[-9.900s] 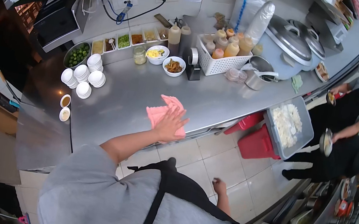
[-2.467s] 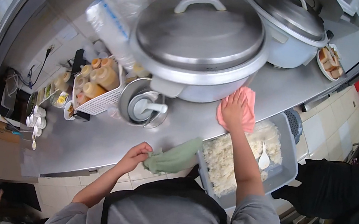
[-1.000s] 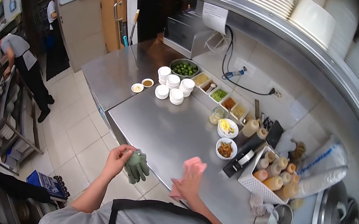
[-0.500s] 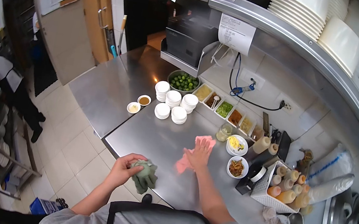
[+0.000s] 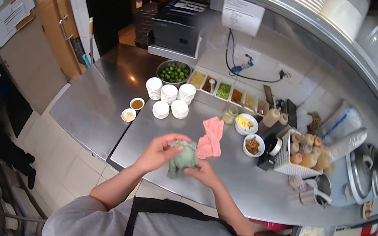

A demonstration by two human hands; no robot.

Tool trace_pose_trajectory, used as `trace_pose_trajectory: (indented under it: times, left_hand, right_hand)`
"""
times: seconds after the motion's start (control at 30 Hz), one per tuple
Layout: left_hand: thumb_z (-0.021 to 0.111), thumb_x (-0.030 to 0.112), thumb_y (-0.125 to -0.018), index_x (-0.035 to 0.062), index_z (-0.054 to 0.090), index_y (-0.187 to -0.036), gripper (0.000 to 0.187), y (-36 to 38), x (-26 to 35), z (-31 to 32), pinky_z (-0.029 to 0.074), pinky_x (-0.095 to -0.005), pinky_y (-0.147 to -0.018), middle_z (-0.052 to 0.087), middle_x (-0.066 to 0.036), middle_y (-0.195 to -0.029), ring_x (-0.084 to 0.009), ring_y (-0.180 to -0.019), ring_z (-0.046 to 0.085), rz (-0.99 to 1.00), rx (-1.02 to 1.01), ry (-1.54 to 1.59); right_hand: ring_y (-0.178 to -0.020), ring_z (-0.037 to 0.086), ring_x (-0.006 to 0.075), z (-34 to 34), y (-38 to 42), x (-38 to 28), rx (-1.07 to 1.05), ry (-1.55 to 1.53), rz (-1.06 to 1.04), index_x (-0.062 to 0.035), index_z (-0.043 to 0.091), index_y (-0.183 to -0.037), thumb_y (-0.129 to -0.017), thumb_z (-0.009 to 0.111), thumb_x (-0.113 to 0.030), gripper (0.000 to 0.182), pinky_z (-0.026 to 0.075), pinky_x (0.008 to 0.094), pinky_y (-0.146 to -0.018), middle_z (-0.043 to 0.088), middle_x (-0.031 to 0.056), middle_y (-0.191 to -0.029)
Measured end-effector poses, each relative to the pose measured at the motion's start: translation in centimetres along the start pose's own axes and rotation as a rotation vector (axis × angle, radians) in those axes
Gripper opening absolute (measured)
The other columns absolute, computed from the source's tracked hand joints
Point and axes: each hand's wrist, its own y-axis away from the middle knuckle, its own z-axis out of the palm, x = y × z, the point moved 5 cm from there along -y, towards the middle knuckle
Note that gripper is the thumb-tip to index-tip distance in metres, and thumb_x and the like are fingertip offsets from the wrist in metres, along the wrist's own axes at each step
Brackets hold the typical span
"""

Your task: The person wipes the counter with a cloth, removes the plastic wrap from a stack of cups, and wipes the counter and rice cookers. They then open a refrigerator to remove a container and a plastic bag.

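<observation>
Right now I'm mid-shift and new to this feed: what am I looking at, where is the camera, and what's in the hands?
There is no machine here. The camera sits on a person's head and looks down over a grey shirt and apron at two bare hands. The left hand and right hand together hold a bunched green cloth just above a steel counter. A pink cloth lies on the counter just beyond, untouched. Farther back are stacks of small white bowls, a bowl of limes, a row of condiment trays and a white basket of squeeze bottles.

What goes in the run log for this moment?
left hand: on green cloth | right hand: on green cloth | pink cloth: lying on counter
</observation>
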Motion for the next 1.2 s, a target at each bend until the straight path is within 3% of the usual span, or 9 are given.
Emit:
trace_pose_trajectory:
  times: [0.03, 0.13, 0.33, 0.6, 0.73, 0.77, 0.9, 0.97, 1.2]
  left_hand:
    - [0.052, 0.003, -0.085, 0.0001, 0.054, -0.108, 0.023, 0.0, 0.6, 0.3, 0.044, -0.0218, -0.075, 0.061, -0.005, -0.095, -0.0085, -0.086, 0.057, 0.034, -0.006, 0.020]
    - [0.051, 0.003, -0.086, 0.0005, 0.055, -0.108, 0.023, 0.4, 0.9, 0.6, 0.044, -0.0208, -0.074, 0.062, -0.004, -0.093, -0.0075, -0.084, 0.056, 0.075, -0.005, -0.005]
    - [0.052, 0.004, -0.085, 0.0009, 0.054, -0.108, 0.024, 0.2, 0.1, 2.9, 0.044, -0.0222, -0.074, 0.063, -0.007, -0.092, -0.0098, -0.082, 0.059, 0.112, 0.034, 0.082]
    - [0.054, 0.010, -0.085, 0.0042, 0.054, -0.110, 0.025, 0.0, -6.4, 12.6, 0.044, -0.0223, -0.072, 0.063, -0.003, -0.091, -0.0101, -0.082, 0.058, -0.235, -0.266, -0.119]
    - [0.054, 0.012, -0.085, 0.0105, 0.038, -0.127, 0.045, -0.4, -2.4, 19.7, 0.045, -0.0242, -0.072, 0.061, -0.005, -0.095, -0.0117, -0.087, 0.058, -0.236, -0.405, 0.413]
    - [0.054, 0.012, -0.085, 0.0128, 0.030, -0.134, 0.054, 0.0, -1.9, 21.1, 0.045, -0.0249, -0.073, 0.061, -0.006, -0.095, -0.0121, -0.088, 0.058, -0.261, -0.370, 0.619]
    - [0.056, 0.008, -0.084, 0.0143, 0.015, -0.140, 0.069, 2.7, -10.9, 23.5, 0.045, -0.0250, -0.070, 0.062, -0.005, -0.088, -0.0110, -0.082, 0.059, -0.274, -0.499, 0.311]
    - [0.059, 0.005, -0.081, 0.0144, 0.014, -0.140, 0.075, 3.9, -12.8, 23.8, 0.044, -0.0248, -0.066, 0.063, -0.005, -0.081, -0.0092, -0.074, 0.059, -0.343, -0.469, -0.036]
    - [0.060, 0.003, -0.079, 0.0132, 0.026, -0.137, 0.068, 3.9, -9.5, 27.0, 0.044, -0.0232, -0.067, 0.064, -0.004, -0.078, -0.0085, -0.072, 0.059, -0.289, -0.535, 0.169]
  right_hand:
    - [-0.077, 0.055, 0.0100, 0.2, 1.1, -0.6, 0.110, -0.026, 0.010, -0.0017, 0.061, -0.098, -0.074, 0.071, -0.026, 0.036, 0.044, 0.0250, -0.071, 0.062, 0.0007, -0.081]
    - [-0.084, 0.054, 0.0086, -0.6, 4.8, 1.4, 0.161, 0.301, 0.149, -0.0028, 0.062, -0.098, -0.074, 0.071, -0.020, 0.031, 0.043, 0.0253, -0.076, 0.062, 0.0029, -0.090]
    - [-0.080, 0.055, 0.0117, -2.3, 17.4, -0.4, 0.479, 0.072, 0.273, -0.0019, 0.061, -0.095, -0.074, 0.070, -0.026, 0.034, 0.044, 0.0277, -0.073, 0.062, 0.0038, -0.087]
    - [-0.082, 0.055, 0.0067, -5.1, 33.9, -5.5, 0.880, -0.142, 0.130, -0.0018, 0.060, -0.102, -0.082, 0.060, -0.011, 0.022, 0.043, 0.0237, -0.076, 0.063, 0.0011, -0.092]
    - [-0.081, 0.057, 0.0061, -5.0, 37.4, -12.1, 1.052, -0.239, -0.160, -0.0037, 0.049, -0.118, -0.082, 0.059, -0.008, 0.038, 0.043, 0.0224, -0.075, 0.064, 0.0019, -0.090]
    - [-0.095, 0.055, 0.0117, -5.4, 38.9, -11.6, 1.097, -0.238, -0.174, -0.0045, 0.031, -0.132, -0.079, 0.059, -0.001, 0.060, 0.043, 0.0246, -0.080, 0.058, 0.0079, -0.109]
    - [-0.118, 0.041, 0.0219, -4.2, 41.6, -8.3, 1.323, -0.132, -0.136, -0.0063, 0.013, -0.139, -0.075, 0.056, 0.011, 0.080, 0.039, 0.0298, -0.092, 0.030, 0.0130, -0.137]
    - [-0.110, 0.048, 0.0181, -2.9, 43.3, -6.9, 1.350, -0.083, -0.110, -0.0054, 0.025, -0.135, -0.076, 0.055, 0.010, 0.069, 0.042, 0.0277, -0.087, 0.037, 0.0122, -0.132]
    - [-0.077, 0.055, 0.0049, -2.4, 45.5, -5.9, 1.301, -0.178, -0.048, -0.0032, 0.060, -0.105, -0.081, 0.058, -0.002, 0.024, 0.042, 0.0195, -0.069, 0.062, 0.0019, -0.088]
